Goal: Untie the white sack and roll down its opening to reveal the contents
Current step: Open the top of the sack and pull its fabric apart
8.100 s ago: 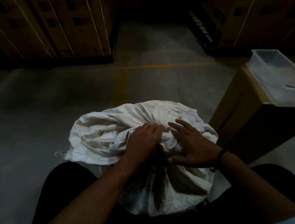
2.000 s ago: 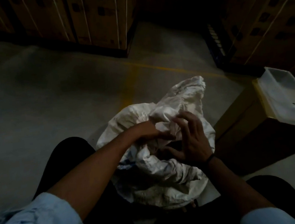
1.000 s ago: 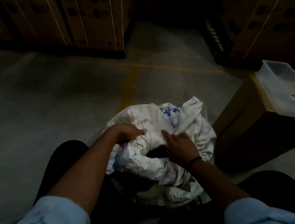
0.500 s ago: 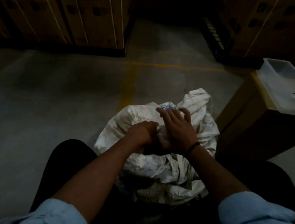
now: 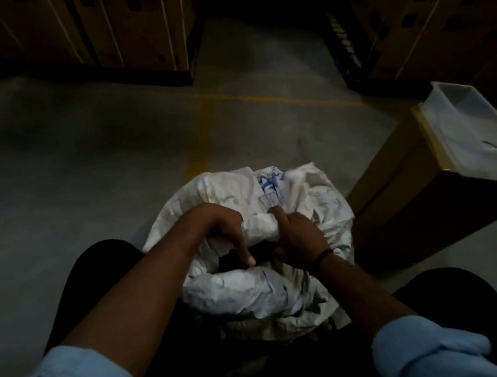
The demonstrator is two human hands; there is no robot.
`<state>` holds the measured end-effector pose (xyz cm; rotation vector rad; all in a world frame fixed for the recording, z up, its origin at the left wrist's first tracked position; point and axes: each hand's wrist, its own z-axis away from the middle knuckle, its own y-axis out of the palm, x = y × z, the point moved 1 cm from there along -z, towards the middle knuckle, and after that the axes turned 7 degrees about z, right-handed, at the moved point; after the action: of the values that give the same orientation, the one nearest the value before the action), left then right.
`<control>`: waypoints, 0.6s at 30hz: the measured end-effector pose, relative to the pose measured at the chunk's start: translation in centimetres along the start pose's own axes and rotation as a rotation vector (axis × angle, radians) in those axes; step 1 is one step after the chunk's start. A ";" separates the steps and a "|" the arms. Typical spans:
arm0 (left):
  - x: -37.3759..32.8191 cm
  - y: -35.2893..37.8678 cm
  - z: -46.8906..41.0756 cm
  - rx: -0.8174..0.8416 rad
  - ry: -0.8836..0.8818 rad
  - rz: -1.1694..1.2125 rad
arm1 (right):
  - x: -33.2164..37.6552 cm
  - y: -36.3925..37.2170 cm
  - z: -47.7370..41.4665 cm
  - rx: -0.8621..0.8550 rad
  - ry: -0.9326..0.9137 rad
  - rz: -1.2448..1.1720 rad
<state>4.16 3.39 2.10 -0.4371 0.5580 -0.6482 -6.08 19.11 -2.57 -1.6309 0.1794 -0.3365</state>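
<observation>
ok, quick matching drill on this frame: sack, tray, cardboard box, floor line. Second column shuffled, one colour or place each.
Things:
1. white sack
2. plastic tray
3. cardboard box
4. floor line

Descriptions:
A. yellow, painted on the concrete
B. brown, on the floor to the right of the sack
C. between the person's knees, both hands on its opening
D. pale and translucent, resting on top of the box

Pairs: 1-C, 2-D, 3-B, 4-A

Dim; concrete floor (image 5: pixel 66 167), stacked cartons (image 5: pixel 127 24).
</observation>
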 end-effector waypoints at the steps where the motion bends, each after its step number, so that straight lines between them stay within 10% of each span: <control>1: -0.4 0.1 0.1 -0.074 -0.057 -0.150 | -0.2 -0.2 -0.2 0.084 0.053 -0.016; 4: -2.5 1.2 1.1 -0.574 -0.082 -0.588 | -0.9 -0.6 -2.3 0.248 0.185 -0.098; 7: -4.1 3.8 -0.4 -0.836 0.188 -0.533 | -0.3 -1.4 -4.8 0.406 0.168 -0.163; 11: -2.2 5.0 -3.8 -0.756 0.181 -0.270 | -0.5 -1.1 -4.4 0.346 0.247 -0.241; 18: 2.1 0.3 -4.7 -0.328 0.073 0.229 | 0.0 0.3 -1.4 -0.280 -0.025 0.182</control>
<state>2.77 1.22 -2.39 -0.6474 0.7755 -0.3535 -6.46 17.74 -2.79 -1.8773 0.3666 -0.1563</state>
